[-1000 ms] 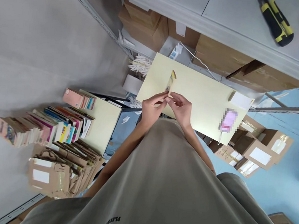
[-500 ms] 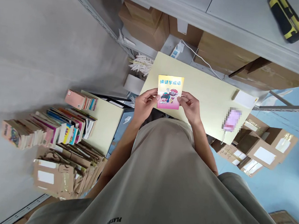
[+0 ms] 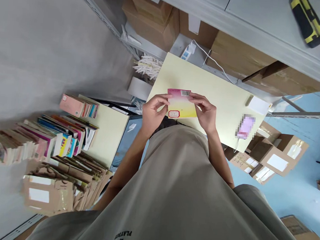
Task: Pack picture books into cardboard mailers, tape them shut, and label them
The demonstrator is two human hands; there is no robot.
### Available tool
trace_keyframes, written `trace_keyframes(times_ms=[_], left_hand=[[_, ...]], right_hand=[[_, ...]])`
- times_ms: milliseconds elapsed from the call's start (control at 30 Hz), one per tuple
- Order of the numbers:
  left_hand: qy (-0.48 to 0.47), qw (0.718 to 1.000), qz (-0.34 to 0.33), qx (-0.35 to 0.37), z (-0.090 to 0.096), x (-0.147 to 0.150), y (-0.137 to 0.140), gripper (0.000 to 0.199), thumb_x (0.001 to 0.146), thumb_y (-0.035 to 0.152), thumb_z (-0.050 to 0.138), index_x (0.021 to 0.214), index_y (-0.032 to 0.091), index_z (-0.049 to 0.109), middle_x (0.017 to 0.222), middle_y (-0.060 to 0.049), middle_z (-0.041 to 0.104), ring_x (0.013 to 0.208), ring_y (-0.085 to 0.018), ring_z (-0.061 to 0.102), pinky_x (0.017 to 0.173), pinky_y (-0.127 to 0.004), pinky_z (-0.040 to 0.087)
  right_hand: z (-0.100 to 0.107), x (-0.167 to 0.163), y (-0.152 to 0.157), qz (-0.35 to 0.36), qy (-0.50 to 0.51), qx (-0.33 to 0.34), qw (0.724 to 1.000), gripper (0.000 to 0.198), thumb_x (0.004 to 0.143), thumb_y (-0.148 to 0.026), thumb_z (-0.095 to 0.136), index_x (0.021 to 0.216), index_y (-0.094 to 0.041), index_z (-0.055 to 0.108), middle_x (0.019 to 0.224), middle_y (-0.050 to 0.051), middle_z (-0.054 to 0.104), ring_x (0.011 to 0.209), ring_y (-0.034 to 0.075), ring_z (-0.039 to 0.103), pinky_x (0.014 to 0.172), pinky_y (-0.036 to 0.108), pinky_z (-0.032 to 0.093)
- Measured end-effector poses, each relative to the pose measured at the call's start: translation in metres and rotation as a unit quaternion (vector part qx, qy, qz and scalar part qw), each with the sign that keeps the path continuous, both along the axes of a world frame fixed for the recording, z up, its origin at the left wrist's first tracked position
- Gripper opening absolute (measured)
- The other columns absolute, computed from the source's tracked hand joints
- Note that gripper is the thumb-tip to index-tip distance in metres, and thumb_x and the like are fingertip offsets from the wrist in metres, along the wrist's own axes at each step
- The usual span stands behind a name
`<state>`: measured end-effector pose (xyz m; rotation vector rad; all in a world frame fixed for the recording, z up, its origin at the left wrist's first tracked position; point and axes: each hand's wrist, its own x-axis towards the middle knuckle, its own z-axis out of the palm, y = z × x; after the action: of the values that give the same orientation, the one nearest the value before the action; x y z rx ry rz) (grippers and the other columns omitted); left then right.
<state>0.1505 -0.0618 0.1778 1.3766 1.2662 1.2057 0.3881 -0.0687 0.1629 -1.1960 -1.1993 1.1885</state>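
Observation:
A small book (image 3: 183, 103) with a pink-to-yellow cover is held up over the near side of the pale yellow table (image 3: 218, 99). Its barcode is at the upper edge and a red-framed label sits at the lower left. My left hand (image 3: 154, 112) pinches the book's left edge near the upper corner. At the upper right corner, my right hand (image 3: 205, 111) grips it between bent fingers. Both thumbs are partly hidden, and the side with the cartoon figures faces away from me.
Books (image 3: 60, 135) stand in rows at left, beside flattened cardboard boxes (image 3: 48, 194). A blurred-out phone-like object (image 3: 246, 126) and a white box (image 3: 258, 105) lie at the table's right. A power strip (image 3: 187, 52) is behind; a box cutter (image 3: 307, 22) lies on the shelf above.
The book has been flipped: its cartoon front faced me before, and its back with the barcode faces me now. My fingers have shifted to its upper edges. The view has moved slightly.

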Motion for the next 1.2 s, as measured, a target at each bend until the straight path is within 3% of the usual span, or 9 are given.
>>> trace_keyframes(times_ms=[100, 267, 433, 533, 633, 733, 1000, 1100, 1200], left_hand=[[-0.029, 0.999, 0.002, -0.024, -0.003, -0.003, -0.001, 0.038, 0.101, 0.057, 0.091, 0.096, 0.026, 0.069, 0.116, -0.009, 0.088, 0.118, -0.026, 0.087, 0.105, -0.043, 0.072], [0.001, 0.997, -0.017, -0.071, -0.003, -0.012, -0.003, 0.047, 0.1, 0.07, 0.089, 0.104, 0.024, 0.079, 0.1, -0.005, 0.085, 0.079, -0.018, 0.082, 0.078, -0.031, 0.07], [0.006, 0.995, -0.04, -0.093, -0.002, -0.015, -0.004, 0.061, 0.102, 0.078, 0.083, 0.13, 0.025, 0.087, 0.113, -0.009, 0.09, 0.086, -0.021, 0.085, 0.083, -0.035, 0.072], [-0.001, 0.994, -0.036, -0.105, 0.001, -0.012, -0.005, 0.061, 0.097, 0.078, 0.089, 0.123, 0.022, 0.089, 0.101, -0.008, 0.09, 0.084, -0.022, 0.085, 0.083, -0.035, 0.072], [-0.006, 0.991, -0.019, -0.134, 0.003, -0.007, -0.006, 0.062, 0.1, 0.082, 0.085, 0.104, 0.02, 0.087, 0.079, -0.006, 0.084, 0.067, -0.019, 0.079, 0.069, -0.032, 0.066], [0.002, 0.988, -0.013, -0.152, 0.002, -0.003, -0.006, 0.066, 0.1, 0.086, 0.082, 0.096, 0.02, 0.085, 0.072, -0.005, 0.081, 0.057, -0.018, 0.075, 0.057, -0.03, 0.059], [0.013, 0.994, 0.043, -0.1, 0.004, -0.006, -0.003, 0.069, 0.107, 0.088, 0.07, 0.104, 0.023, 0.091, 0.09, -0.006, 0.086, 0.074, -0.018, 0.08, 0.062, -0.028, 0.06], [0.036, 0.998, 0.044, -0.037, 0.012, -0.005, -0.001, 0.058, 0.104, 0.081, 0.082, 0.118, 0.026, 0.093, 0.107, -0.007, 0.087, 0.088, -0.018, 0.081, 0.074, -0.03, 0.065], [0.079, 0.996, 0.011, 0.028, 0.023, 0.004, -0.002, 0.035, 0.106, 0.063, 0.088, 0.115, 0.03, 0.094, 0.113, -0.007, 0.087, 0.099, -0.021, 0.081, 0.087, -0.034, 0.069]], right_hand=[[0.003, 0.002, -0.002, 0.004, -0.033, -0.019, 0.999, 0.032, 0.109, -0.066, 0.078, 0.114, -0.036, 0.089, 0.138, 0.006, 0.088, 0.138, 0.03, 0.08, 0.115, 0.051, 0.067], [0.005, 0.004, -0.006, -0.042, -0.067, -0.065, 0.995, 0.047, 0.103, -0.07, 0.085, 0.131, -0.032, 0.083, 0.099, 0.003, 0.086, 0.096, 0.025, 0.081, 0.088, 0.041, 0.066], [0.005, 0.005, -0.004, -0.015, -0.051, -0.064, 0.997, 0.048, 0.103, -0.076, 0.08, 0.12, -0.032, 0.088, 0.118, 0.005, 0.089, 0.102, 0.025, 0.079, 0.08, 0.038, 0.063], [0.007, 0.004, -0.003, -0.02, -0.051, -0.077, 0.996, 0.053, 0.093, -0.08, 0.09, 0.109, -0.03, 0.088, 0.106, 0.005, 0.088, 0.093, 0.023, 0.078, 0.077, 0.037, 0.062], [0.01, 0.001, -0.001, -0.026, -0.045, -0.102, 0.993, 0.061, 0.095, -0.087, 0.086, 0.092, -0.026, 0.083, 0.077, 0.002, 0.078, 0.072, 0.019, 0.069, 0.069, 0.035, 0.059], [0.013, -0.001, -0.001, -0.017, -0.042, -0.106, 0.993, 0.068, 0.095, -0.093, 0.082, 0.085, -0.026, 0.079, 0.066, -0.001, 0.069, 0.063, 0.016, 0.062, 0.063, 0.034, 0.055], [0.014, 0.002, -0.001, 0.018, -0.039, -0.1, 0.994, 0.072, 0.105, -0.093, 0.067, 0.095, -0.025, 0.085, 0.092, 0.007, 0.086, 0.075, 0.018, 0.073, 0.064, 0.033, 0.061], [-0.001, 0.0, 0.004, 0.017, -0.012, -0.117, 0.993, 0.063, 0.097, -0.088, 0.083, 0.104, -0.026, 0.084, 0.096, 0.004, 0.086, 0.082, 0.018, 0.075, 0.067, 0.031, 0.061], [-0.025, -0.011, 0.016, 0.024, 0.038, -0.154, 0.987, 0.059, 0.084, -0.077, 0.099, 0.108, -0.028, 0.078, 0.09, -0.001, 0.082, 0.085, 0.017, 0.074, 0.081, 0.033, 0.064]])
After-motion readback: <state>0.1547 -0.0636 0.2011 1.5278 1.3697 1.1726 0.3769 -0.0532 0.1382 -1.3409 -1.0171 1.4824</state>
